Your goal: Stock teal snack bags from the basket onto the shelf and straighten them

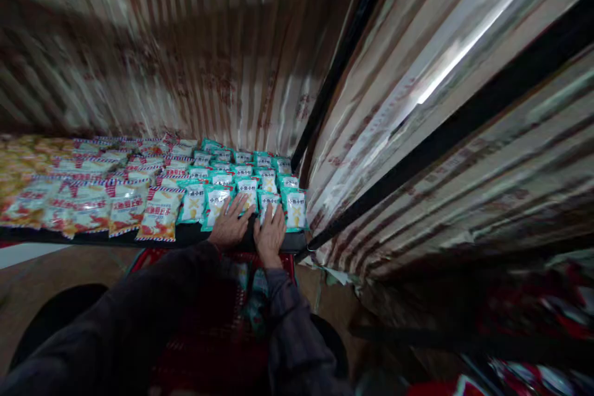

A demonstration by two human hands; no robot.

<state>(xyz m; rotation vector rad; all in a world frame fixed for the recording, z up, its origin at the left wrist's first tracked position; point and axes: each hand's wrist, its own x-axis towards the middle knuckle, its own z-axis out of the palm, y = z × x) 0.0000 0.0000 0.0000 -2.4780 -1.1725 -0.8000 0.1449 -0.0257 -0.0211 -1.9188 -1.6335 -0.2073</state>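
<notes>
Rows of green-edged white snack bags [296,208] lie on a dark shelf at the right end of the display. My left hand [231,223] rests with its fingers stretched over the front bags, between two of them. Beside it, my right hand [270,236] lies flat with fingers spread on another green-edged snack bag [269,199] in the front row. Neither hand grips a bag. Below my arms is a red basket [204,346] with a few green-edged bags [260,281] in it, partly hidden in shadow.
Red-and-white snack bags [160,213] fill the shelf to the left, with yellowish bags [28,161] farther off. A pleated sheet [223,74] hangs behind. Black metal bars [334,74] slant up at the right. More red packages [557,303] sit at the lower right.
</notes>
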